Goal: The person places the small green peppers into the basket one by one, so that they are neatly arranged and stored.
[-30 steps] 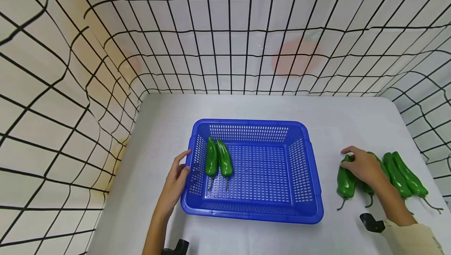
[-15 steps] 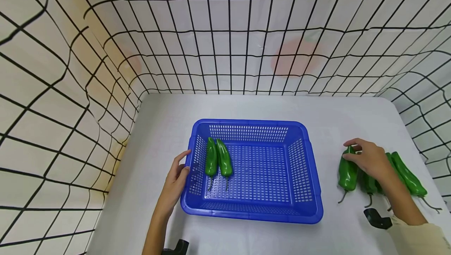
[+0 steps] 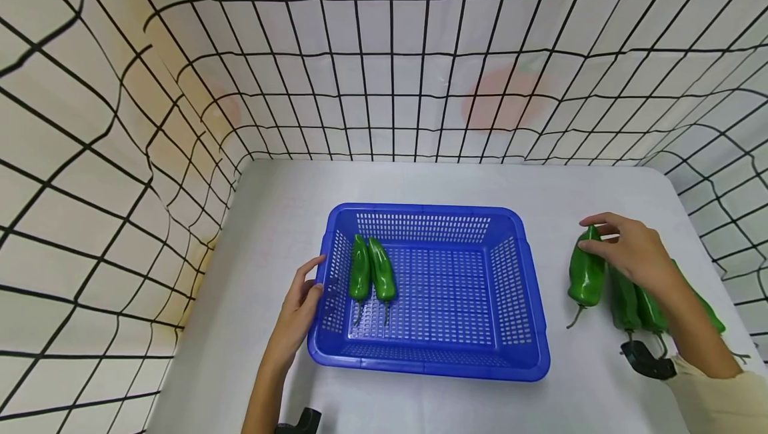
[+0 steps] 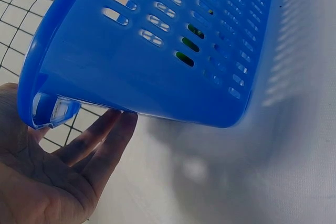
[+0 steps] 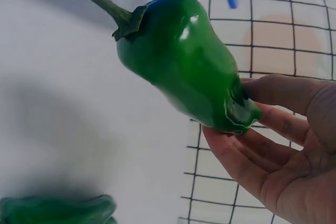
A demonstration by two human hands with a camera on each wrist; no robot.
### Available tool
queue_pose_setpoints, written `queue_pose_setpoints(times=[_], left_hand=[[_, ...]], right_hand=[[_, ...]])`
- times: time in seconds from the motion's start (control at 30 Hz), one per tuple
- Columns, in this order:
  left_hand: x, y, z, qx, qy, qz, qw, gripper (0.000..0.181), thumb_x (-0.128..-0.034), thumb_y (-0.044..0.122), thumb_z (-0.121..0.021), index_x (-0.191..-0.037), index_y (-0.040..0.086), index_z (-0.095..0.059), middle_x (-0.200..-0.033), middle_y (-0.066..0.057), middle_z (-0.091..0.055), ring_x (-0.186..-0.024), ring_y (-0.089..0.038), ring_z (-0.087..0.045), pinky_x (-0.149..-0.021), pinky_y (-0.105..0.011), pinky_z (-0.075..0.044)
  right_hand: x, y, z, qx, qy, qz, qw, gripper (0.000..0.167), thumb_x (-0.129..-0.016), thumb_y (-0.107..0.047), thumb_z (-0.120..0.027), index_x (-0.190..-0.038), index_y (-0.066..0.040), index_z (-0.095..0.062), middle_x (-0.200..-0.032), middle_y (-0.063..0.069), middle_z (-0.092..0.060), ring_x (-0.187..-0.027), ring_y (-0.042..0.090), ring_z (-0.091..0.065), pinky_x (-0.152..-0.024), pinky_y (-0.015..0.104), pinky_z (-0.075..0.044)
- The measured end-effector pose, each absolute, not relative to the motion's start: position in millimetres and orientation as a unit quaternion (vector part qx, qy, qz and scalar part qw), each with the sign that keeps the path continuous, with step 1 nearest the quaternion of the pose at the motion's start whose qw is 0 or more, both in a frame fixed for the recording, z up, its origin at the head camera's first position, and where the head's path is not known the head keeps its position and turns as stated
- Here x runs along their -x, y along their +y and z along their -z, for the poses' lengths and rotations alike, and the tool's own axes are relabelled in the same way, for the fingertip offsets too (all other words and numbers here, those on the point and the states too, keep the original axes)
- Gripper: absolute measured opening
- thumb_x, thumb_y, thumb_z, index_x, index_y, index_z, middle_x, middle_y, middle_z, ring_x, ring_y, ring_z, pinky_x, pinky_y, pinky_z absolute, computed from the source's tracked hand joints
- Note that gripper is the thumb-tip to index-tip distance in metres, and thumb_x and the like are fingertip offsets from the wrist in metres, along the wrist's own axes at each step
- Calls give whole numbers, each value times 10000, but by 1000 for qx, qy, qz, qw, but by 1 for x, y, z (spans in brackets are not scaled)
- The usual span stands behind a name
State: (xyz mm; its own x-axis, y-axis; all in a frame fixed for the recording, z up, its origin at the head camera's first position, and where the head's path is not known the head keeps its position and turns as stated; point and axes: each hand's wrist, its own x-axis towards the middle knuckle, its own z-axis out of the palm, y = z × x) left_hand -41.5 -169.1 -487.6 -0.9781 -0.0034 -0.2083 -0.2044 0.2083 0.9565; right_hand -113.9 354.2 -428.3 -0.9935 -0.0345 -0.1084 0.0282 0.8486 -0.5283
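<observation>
Likely staged workspace, home or lab impossible to tell: white table (image 3: pixel 276 194), black wire grid (image 3: pixel 392 54) along left, back and right sides, pale backing (image 3: pixel 409 75) behind grid bearing blurred reddish shape (image 3: pixel 507 102).

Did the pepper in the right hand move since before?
Yes: in the head view, the held pepper has moved up the picture, toward the back wire grid.

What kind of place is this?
It looks like a small workstation, though I can't tell what lies beyond it. Clues: a white table, black wire grid along its back and sides, and a blue plastic basket holding two green peppers.
</observation>
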Motion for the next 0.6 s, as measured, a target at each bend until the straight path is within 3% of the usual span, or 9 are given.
queue_pose_setpoints(times=[0.33, 0.6], left_hand=[[41, -169, 486, 66, 771, -629, 81, 496, -1043, 155, -446, -1474, 396, -391, -1252, -191, -583, -1008, -373, -647, -787, -461, -588], [40, -169, 483, 59, 769, -632, 80, 475, -1048, 168, -443, -1487, 342, -391, -1271, -212, -578, -1020, -385, -649, -780, -472, -588]], right_hand=[[129, 327, 404, -1, 947, 314, 66, 522, -963, -291, -647, -1346, 35, -506, -1225, 370, -544, -1095, 549, -547, -812, 672, -454], [139, 299, 396, 11, 936, 348, 58, 556, -962, -294, -647, -1314, 86, -445, -1234, 360, -531, -1098, 531, -558, -858, 660, -479]])
